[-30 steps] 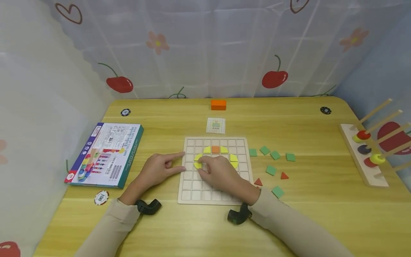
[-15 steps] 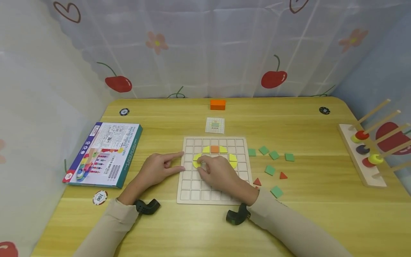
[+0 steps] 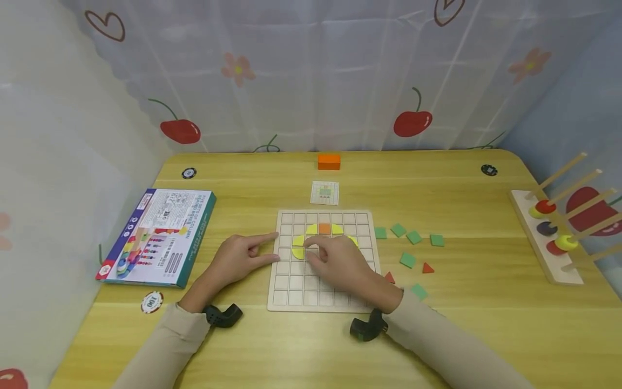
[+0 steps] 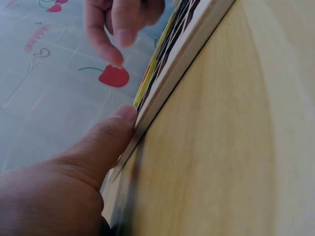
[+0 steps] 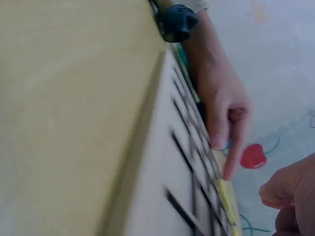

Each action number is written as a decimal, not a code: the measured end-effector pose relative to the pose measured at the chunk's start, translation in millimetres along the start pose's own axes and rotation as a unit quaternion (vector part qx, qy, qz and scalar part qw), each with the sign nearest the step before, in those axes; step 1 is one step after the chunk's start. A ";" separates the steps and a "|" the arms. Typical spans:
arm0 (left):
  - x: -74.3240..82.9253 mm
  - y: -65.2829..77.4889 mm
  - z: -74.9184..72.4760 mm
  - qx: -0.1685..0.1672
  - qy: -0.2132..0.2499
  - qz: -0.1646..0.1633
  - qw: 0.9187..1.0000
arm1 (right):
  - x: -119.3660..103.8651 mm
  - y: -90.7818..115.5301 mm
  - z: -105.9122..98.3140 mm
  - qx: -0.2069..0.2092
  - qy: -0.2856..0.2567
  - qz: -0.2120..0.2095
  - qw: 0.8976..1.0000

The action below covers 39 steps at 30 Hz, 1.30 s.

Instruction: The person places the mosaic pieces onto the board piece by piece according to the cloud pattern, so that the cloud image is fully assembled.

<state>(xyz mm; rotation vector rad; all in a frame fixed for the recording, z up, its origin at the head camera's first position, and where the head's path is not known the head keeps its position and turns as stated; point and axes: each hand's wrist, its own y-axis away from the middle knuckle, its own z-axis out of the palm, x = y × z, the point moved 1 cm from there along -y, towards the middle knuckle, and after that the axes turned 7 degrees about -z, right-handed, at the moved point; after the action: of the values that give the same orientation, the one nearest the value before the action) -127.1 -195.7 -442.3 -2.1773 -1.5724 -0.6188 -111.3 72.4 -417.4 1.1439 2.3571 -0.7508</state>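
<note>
My left hand (image 3: 238, 256) lies at the left side of the wooden grid board (image 3: 282, 281). Its thumb and index finger are stretched out against the board's edge, and in the left wrist view the thumb (image 4: 110, 130) touches that edge. Over the middle of the board hovers my right hand (image 3: 342, 265), fingers loosely bent, with nothing visible between them. Just left of its fingertips, yellow quarter-circle pieces (image 3: 298, 252) lie in the grid. An orange square (image 3: 324, 228) sits between more yellow pieces in the upper row. The right hand partly covers the yellow pieces on the right.
Several green squares (image 3: 407, 260) and red triangles (image 3: 427, 268) lie right of the board. Beyond it are a pattern card (image 3: 324, 193) and an orange block (image 3: 329, 162). A box (image 3: 157, 237) stands left, a peg rack (image 3: 546, 237) right. Poker chips (image 3: 152, 302) lie about.
My right hand has lifted off the yellow pieces on the left and moved slightly right, uncovering them. The left hand stays at the board's edge. The view has tilted slightly.
</note>
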 end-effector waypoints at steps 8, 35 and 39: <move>-1.3 0.2 2.6 -0.004 0.001 0.001 1.000 | 35.2 26.4 -48.1 0.040 -0.014 0.022 0.999; -1.5 -1.3 0.7 -0.005 -0.003 0.005 1.000 | 122.4 53.6 -99.8 -0.069 0.095 0.088 0.989; -2.1 -0.5 1.3 -0.005 -0.001 0.003 1.000 | 121.3 53.7 -99.6 -0.072 0.093 0.079 0.990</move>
<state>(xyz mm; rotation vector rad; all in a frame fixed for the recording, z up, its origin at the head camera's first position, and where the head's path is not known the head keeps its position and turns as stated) -128.0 -196.6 -444.5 -2.1892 -1.5672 -0.6227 -150.9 233.3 -425.5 1.3699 2.3881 -0.4296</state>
